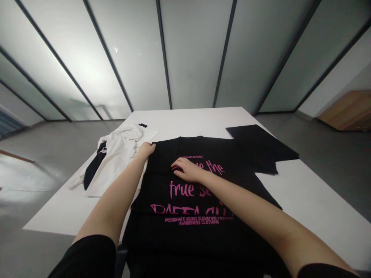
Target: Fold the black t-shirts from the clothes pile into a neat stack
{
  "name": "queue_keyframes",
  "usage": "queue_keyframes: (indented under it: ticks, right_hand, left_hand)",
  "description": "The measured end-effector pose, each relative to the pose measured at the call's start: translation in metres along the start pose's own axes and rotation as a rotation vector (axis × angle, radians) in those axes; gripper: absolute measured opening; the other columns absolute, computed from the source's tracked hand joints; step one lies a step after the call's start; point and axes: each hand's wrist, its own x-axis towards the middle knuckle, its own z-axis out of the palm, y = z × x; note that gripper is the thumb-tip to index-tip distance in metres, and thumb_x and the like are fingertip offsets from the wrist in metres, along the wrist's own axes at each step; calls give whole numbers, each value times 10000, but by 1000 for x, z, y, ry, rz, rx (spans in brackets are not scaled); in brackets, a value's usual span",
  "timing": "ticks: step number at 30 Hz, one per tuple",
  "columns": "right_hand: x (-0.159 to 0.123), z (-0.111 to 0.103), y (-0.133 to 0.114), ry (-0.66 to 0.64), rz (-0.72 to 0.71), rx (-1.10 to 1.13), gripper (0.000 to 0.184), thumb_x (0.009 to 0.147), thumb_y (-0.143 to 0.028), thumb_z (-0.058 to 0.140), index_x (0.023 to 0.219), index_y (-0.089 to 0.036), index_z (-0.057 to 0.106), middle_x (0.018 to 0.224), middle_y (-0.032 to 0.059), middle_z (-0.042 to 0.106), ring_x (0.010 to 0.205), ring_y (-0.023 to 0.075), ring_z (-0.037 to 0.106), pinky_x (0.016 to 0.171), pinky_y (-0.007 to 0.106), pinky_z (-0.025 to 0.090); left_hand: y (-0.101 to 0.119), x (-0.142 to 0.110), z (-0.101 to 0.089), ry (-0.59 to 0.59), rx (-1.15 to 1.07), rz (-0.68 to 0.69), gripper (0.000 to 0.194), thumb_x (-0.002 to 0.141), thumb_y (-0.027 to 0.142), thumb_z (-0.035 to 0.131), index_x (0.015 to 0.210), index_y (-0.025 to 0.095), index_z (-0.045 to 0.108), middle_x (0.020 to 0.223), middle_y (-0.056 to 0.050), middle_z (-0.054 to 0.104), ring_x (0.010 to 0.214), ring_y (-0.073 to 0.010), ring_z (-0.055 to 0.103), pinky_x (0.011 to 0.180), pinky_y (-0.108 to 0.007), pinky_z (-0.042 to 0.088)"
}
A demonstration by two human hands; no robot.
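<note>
A black T-shirt (165, 154) with pink lettering lies spread on the white table in front of me, its lower part running down over the near edge. At its far left corner, my left hand (147, 148) pinches the cloth at the folded edge. My right hand (188, 170) rests on the shirt's printed front, palm down with fingers stretched and slightly apart, covering part of the lettering. To the right, a sleeve of the shirt spreads over the table. A crease crosses the lower print, so some letters are cut off.
Left of the shirt lies a crumpled heap of white clothing (121, 143) with a dark piece (94, 170) among it. A flat black garment (261, 141) lies at the back right of the white table (191, 121). Beyond are frosted glass panels (194, 54) and a wooden cabinet (348, 110).
</note>
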Motion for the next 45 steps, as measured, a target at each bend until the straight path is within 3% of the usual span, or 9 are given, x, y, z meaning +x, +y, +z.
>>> queue_keyframes:
  ticks: [3,6,8,13,25,30,33,39,45]
  right_hand:
    - [-18,-26,14,0,320,-161,441,1047,-372,637,1458,-215,649,1462,167,644,1363,331,585,1176,498,431]
    - [-37,-47,31,-18,703,-351,669,1065,-544,561,1628,-188,503,1660,240,470,1518,459,436,1222,632,341]
    - [-45,-52,39,-61,809,-386,745,1074,-612,497,1687,-195,422,1755,229,343,1594,485,320,1255,654,285]
    - [-42,-43,57,-92,812,-376,789,1096,-645,355,1747,-202,307,1824,192,195,1651,495,176,1290,689,189]
    - [4,-51,96,-82,790,-355,775,1104,-615,290,1766,-213,256,1842,148,148,1677,439,119,1317,678,105]
    - [7,-54,98,-67,768,-369,769,1106,-600,274,1767,-206,256,1844,134,149,1681,420,117,1324,661,96]
    - [6,-53,97,-47,764,-372,766,1098,-599,305,1764,-221,270,1842,130,166,1681,415,121,1323,662,92]
    - [1,-54,101,10,804,-375,777,1073,-655,325,1750,-274,328,1837,106,203,1669,453,146,1314,681,93]
    - [-16,-68,121,143,980,-382,772,1077,-635,327,1731,-227,382,1817,150,254,1663,444,188,1320,638,138]
  left_hand:
    - [4,9,-1,-71,-4,14,217,927,359,664,936,175,778,939,-168,818,1003,-349,792,854,-369,588]
    - [8,12,1,-66,-20,39,191,918,304,661,1033,186,757,1075,-155,818,1090,-326,774,909,-357,577]
    - [11,11,3,-42,-29,53,237,933,287,646,1132,194,734,1191,-157,802,1182,-326,744,973,-371,562]
    - [18,7,4,29,-36,46,309,1019,303,562,1297,223,669,1318,-174,763,1253,-343,712,1026,-439,540]
    - [43,19,3,122,65,22,353,1052,289,479,1355,206,639,1309,-216,743,1263,-383,686,996,-491,537]
    - [62,-9,13,310,132,158,586,1025,285,507,1570,74,460,1679,-304,425,1545,-428,420,1235,-570,354]
    - [76,-28,19,273,157,197,644,1027,342,496,1592,37,456,1753,-313,295,1628,-463,271,1294,-630,229]
    - [74,-71,31,67,138,219,666,1071,521,390,1558,102,567,1689,-261,458,1615,-481,312,1273,-692,244]
    - [46,-79,16,136,28,415,512,1122,388,333,1437,171,674,1462,-145,701,1424,-304,592,1235,-445,415]
